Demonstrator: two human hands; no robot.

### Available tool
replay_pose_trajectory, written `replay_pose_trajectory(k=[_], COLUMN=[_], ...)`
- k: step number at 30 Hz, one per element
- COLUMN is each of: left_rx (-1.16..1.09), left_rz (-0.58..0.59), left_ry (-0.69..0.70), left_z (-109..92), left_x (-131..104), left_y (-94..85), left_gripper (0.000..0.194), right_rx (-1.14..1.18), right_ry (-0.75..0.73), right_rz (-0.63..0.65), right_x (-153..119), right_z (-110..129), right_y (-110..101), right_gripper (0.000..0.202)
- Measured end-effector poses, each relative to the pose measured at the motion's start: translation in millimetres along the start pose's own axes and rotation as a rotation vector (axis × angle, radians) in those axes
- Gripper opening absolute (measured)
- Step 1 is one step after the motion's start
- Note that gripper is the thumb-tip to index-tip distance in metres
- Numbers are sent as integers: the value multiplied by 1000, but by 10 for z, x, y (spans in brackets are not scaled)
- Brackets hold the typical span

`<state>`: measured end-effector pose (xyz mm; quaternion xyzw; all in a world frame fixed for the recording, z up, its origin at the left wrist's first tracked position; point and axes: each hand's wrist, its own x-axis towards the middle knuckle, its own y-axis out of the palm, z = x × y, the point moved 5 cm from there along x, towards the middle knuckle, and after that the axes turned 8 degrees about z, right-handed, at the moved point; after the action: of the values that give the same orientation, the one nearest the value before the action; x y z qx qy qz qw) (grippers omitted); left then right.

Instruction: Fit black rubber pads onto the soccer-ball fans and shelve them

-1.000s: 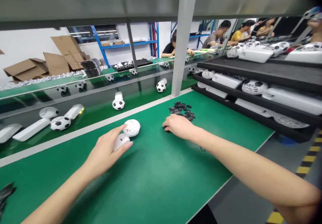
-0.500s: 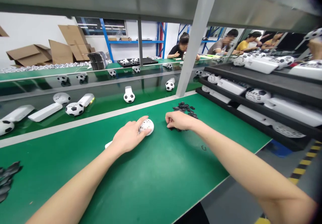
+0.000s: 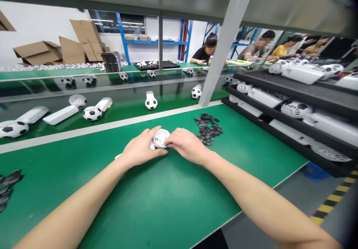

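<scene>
Moved off the black pieces [image 3: 208, 129], right hand [image 3: 186, 144]'s now pinching at the white openwork ball [image 3: 161, 138] on the green tabletop [image 3: 156, 193], left hand [image 3: 144, 148] gripping it, can't tell what's pinched.

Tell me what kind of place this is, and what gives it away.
Most likely a factory assembly line: identical football-patterned devices sit spaced along a glossy green belt, black trays hold more at the right, and several people work along the far benches, one in a black top.

A factory assembly line, with workers seated along a green conveyor [image 3: 173, 99].
</scene>
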<state>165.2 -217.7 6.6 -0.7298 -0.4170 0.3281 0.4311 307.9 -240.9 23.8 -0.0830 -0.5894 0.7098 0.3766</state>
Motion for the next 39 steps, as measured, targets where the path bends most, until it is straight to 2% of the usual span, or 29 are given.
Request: replay_pose_trajectory(k=[2, 5, 7, 9, 12, 14, 17, 20, 22, 24, 26, 28, 29, 31, 35, 39], left_rx=[-3, -30, -46, -62, -78, -62, -38, -56, -71, -49, 23, 95, 115, 131, 197, 240], left_rz=[-27, -54, -58, -58, -76, -102, -128, -103, -64, -25, 0, 21, 29, 34, 7, -4], left_ry=[14, 35, 36, 33, 28, 16, -6, -8, 5, 41, 100, 149, 161, 164, 175, 194], left_z=[-22, -37, -35, -36, -58, -81, -109, -101, -68, -31, -5, 11, 15, 12, -61, -124], left_x=[-6, -4, 6, 15, 12, -1, -20, -18, -1, 28, 59, 83, 90, 90, 49, 23], left_y=[-3, -8, -12, -19, -31, -37, -33, -16, -10, -17, -36, -51, -56, -63, -56, -41], left_gripper=[77, 67, 62, 58, 54, 53, 53, 55, 60, 62, 59, 57, 56, 57, 58, 61], right_rx=[-64, -5, 121, 304, 560, 616, 588, 584, 544, 421, 288, 193, 152, 72, -10, -91], right_ry=[-10, 42, 128, 227, 340, 388, 403, 370, 401, 499, 620, 699, 721, 741, 725, 649], right_rz=[5, -49, -129, -165, -107, -79, -99, -108, -115, -105, 18, 217, 296, 364, 368, 341], right_x=[40, 69, 61, 45, 42, 49, 65, 54, -12, -131, -259, -350, -375, -378, -319, -287], right_z=[50, 48, -16, -105, -192, -202, -187, -241, -381, -571, -734, -814, -825, -808, -713, -585], right_y=[40, 56, 40, 52, 132, 174, 185, 111, -22, -190, -285, -271, -244, -194, -153, -198], right_gripper=[14, 10, 16, 32, 39, 38, 39, 38, 31, 20, 14, 13, 16, 17, 7, 16])
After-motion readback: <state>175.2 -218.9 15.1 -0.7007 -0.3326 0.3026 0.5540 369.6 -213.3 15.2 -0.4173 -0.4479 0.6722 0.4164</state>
